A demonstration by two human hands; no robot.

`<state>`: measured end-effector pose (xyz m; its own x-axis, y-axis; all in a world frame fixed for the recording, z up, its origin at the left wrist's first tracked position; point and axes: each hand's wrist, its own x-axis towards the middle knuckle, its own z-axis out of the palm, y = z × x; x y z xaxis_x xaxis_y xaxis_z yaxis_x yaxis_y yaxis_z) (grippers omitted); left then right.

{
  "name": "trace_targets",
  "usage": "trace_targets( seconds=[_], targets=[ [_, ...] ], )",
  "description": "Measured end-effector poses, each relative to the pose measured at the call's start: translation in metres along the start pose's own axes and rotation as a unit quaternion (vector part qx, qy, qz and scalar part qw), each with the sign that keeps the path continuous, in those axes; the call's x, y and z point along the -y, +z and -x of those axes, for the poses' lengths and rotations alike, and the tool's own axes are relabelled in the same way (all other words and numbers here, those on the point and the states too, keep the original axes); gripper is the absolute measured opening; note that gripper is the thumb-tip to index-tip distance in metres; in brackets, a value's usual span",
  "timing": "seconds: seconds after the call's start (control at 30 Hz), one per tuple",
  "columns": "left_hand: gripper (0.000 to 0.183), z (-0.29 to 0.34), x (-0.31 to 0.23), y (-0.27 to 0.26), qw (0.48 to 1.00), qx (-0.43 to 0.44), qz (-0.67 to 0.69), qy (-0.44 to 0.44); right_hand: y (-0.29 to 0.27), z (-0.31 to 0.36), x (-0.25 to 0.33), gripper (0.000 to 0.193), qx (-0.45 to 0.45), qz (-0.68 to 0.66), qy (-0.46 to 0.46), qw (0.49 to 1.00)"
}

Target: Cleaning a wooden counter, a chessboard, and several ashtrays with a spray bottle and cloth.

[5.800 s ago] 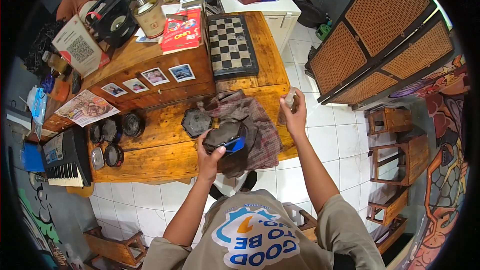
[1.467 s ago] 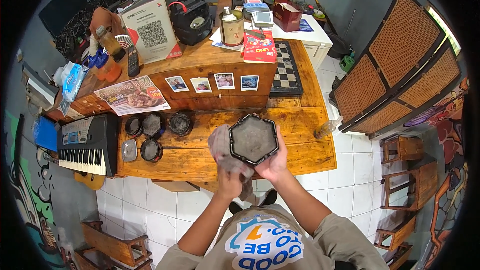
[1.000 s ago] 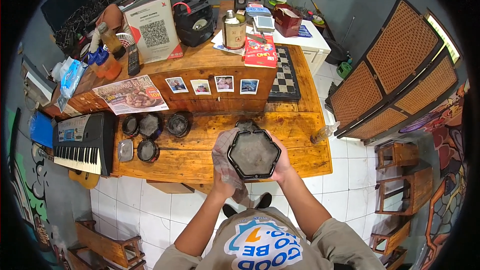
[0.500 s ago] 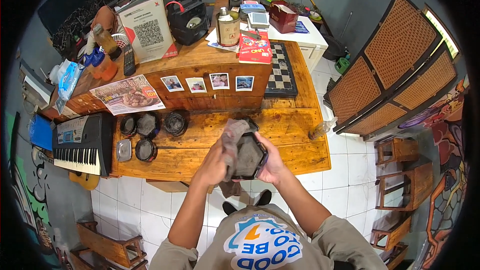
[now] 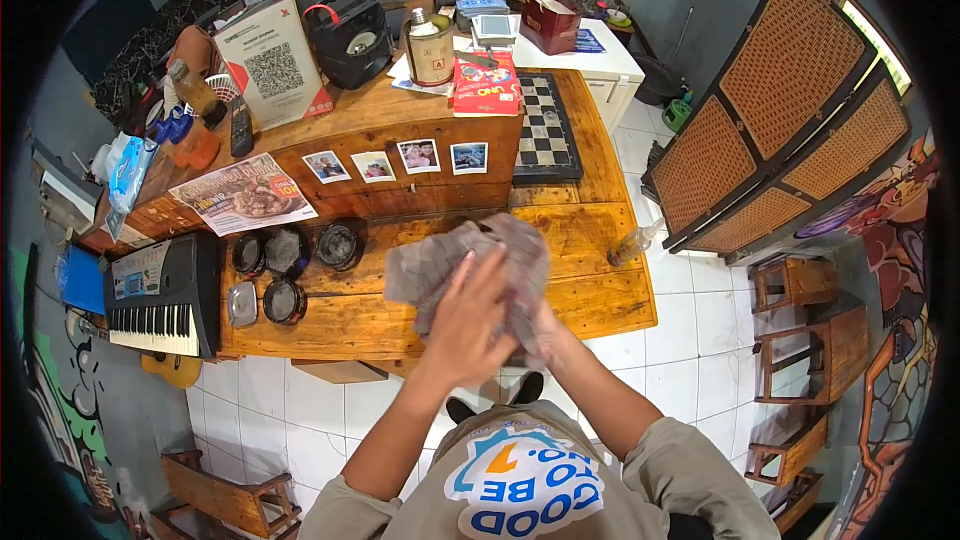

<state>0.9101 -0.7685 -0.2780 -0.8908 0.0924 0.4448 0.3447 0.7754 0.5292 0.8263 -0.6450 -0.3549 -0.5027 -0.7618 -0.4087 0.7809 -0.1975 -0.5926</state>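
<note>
A grey-brown checked cloth (image 5: 425, 270) is spread over what I hold, above the front of the wooden table. My left hand (image 5: 470, 325) lies flat on top of it, its fingers stretched out. From the right, my right hand (image 5: 543, 333) supports the bundle from the side and below, its fingers mostly covered. The dark hexagonal ashtray seen in that hand earlier is hidden beneath the cloth. To the left on the table stand several dark ashtrays (image 5: 285, 252) and a clear square dish (image 5: 242, 303).
A keyboard (image 5: 160, 290) stands at the table's left end. A raised wooden counter (image 5: 400, 198) runs behind, carrying a QR-code stand (image 5: 272, 65), a speaker (image 5: 350, 35) and a tin (image 5: 430, 50). A chessboard (image 5: 545, 125) and glass bottle (image 5: 632, 243) are at the right.
The cloth has spread over the ashtray, which was visible half a second ago. My left hand has moved from the ashtray's left side to flat on top. The view has shifted slightly.
</note>
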Motion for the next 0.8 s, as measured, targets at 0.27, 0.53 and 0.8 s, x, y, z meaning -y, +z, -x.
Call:
trace_targets(
  seconds=[0.27, 0.53, 0.8],
  targets=[
    [0.045, 0.042, 0.042, -0.012, 0.885, 0.035, 0.355, -0.297, -0.001, 0.016, 0.013, 0.051, 0.082, -0.125, 0.057, 0.987],
    [0.041, 0.004, 0.002, 0.019, 0.994, 0.019, 0.039, -0.103, -0.009, 0.005, -0.019, 0.045, -0.067, -0.087, -0.085, 0.990],
    [0.037, 0.038, 0.038, 0.052, 0.887, -0.072, 0.327, -0.317, -0.016, 0.028, 0.013, 0.056, 0.008, -0.113, -0.032, 0.993]
  ],
)
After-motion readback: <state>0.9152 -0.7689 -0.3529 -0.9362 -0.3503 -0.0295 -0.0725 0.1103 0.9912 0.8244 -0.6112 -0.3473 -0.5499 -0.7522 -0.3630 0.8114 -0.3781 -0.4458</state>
